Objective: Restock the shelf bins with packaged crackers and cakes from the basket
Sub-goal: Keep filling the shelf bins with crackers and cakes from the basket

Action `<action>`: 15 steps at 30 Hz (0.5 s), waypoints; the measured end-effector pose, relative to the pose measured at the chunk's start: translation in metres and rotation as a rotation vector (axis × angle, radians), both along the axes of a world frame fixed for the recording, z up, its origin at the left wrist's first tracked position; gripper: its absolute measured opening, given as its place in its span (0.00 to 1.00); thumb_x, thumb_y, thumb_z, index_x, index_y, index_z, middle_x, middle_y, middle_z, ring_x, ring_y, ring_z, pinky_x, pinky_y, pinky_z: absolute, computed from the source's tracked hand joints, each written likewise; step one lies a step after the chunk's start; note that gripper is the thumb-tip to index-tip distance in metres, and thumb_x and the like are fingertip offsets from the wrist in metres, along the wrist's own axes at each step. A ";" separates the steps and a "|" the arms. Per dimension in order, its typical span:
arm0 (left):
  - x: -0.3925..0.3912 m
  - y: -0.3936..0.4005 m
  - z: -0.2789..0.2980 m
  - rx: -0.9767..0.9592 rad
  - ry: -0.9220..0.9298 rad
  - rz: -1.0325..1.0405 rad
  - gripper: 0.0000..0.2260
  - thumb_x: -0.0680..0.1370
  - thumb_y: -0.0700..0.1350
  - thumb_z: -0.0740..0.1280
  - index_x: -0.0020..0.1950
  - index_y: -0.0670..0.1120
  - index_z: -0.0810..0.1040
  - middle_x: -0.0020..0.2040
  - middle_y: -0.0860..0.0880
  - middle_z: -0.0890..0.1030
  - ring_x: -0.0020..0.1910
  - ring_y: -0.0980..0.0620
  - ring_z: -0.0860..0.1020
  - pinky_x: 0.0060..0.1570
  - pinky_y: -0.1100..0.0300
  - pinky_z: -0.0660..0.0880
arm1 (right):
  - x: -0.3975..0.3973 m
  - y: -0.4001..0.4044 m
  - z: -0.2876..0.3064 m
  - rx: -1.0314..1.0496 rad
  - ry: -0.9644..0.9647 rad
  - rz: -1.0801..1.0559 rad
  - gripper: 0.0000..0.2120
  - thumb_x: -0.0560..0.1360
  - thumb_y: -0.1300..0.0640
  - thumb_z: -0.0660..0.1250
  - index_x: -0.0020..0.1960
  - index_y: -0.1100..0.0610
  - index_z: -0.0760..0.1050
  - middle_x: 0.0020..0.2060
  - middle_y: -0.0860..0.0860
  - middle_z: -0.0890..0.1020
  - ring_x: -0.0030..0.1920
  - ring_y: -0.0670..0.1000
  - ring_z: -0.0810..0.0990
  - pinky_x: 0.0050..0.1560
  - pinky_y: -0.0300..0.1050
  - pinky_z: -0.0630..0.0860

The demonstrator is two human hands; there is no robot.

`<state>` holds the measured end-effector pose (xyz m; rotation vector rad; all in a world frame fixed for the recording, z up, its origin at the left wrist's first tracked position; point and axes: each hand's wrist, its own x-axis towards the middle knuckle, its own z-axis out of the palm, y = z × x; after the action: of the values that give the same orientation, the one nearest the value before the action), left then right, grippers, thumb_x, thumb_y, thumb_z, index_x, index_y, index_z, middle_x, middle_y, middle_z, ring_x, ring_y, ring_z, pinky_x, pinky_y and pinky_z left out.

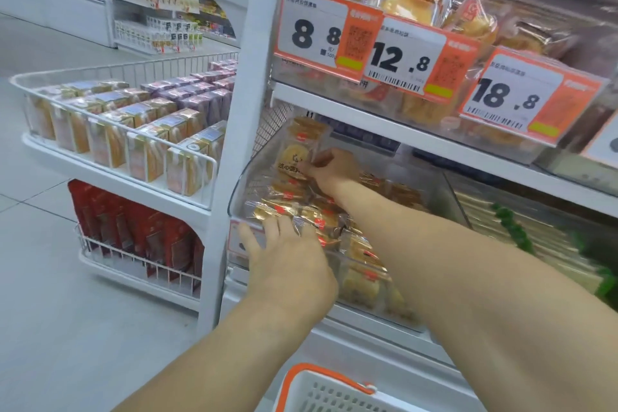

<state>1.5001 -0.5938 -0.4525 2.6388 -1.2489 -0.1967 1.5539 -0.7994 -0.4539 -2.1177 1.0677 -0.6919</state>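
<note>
The right hand [334,169] pinches a round packaged cake [296,157] upright at the back left corner of the clear shelf bin [240,184], while the left hand [287,261], fingers spread, rests on the cracker packets [301,214] along the bin's front edge, above the white basket [327,391].

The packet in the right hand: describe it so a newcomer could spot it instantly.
Start at the 8.8 price tag and drop to the clear bin on the shelf below. At its back left, the right hand pinches a round cake packet. Unlike the packets lying flat around it, it stands upright, face outward.
</note>
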 end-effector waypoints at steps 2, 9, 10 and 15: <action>-0.003 0.000 0.002 -0.057 0.007 0.001 0.19 0.80 0.52 0.59 0.70 0.47 0.66 0.69 0.44 0.64 0.73 0.43 0.57 0.75 0.36 0.47 | -0.002 0.000 0.002 -0.014 0.019 0.034 0.14 0.72 0.47 0.77 0.53 0.52 0.81 0.51 0.46 0.83 0.48 0.46 0.79 0.53 0.41 0.75; -0.029 -0.004 0.010 -0.373 0.173 -0.186 0.04 0.80 0.45 0.60 0.51 0.46 0.72 0.51 0.47 0.72 0.54 0.44 0.75 0.49 0.51 0.72 | -0.061 0.016 0.026 -0.137 0.005 0.101 0.08 0.75 0.55 0.74 0.52 0.52 0.77 0.42 0.44 0.80 0.46 0.46 0.80 0.41 0.31 0.72; -0.034 -0.005 0.009 -0.263 0.211 -0.244 0.05 0.81 0.45 0.60 0.47 0.46 0.71 0.47 0.45 0.73 0.51 0.42 0.76 0.44 0.53 0.71 | -0.080 0.024 0.029 -0.208 -0.007 0.136 0.05 0.76 0.56 0.73 0.49 0.53 0.77 0.39 0.43 0.79 0.42 0.42 0.79 0.38 0.29 0.71; -0.061 -0.016 -0.014 0.420 0.182 -0.607 0.10 0.84 0.44 0.57 0.46 0.42 0.75 0.51 0.41 0.78 0.47 0.42 0.75 0.45 0.55 0.71 | -0.204 0.059 0.014 -0.486 -0.067 0.301 0.03 0.74 0.61 0.72 0.44 0.55 0.79 0.31 0.47 0.78 0.31 0.43 0.74 0.36 0.31 0.69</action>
<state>1.4388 -0.6097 -0.4662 2.3723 -2.0876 -0.8542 1.3500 -0.7400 -0.4395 -2.5702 0.5579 -0.9336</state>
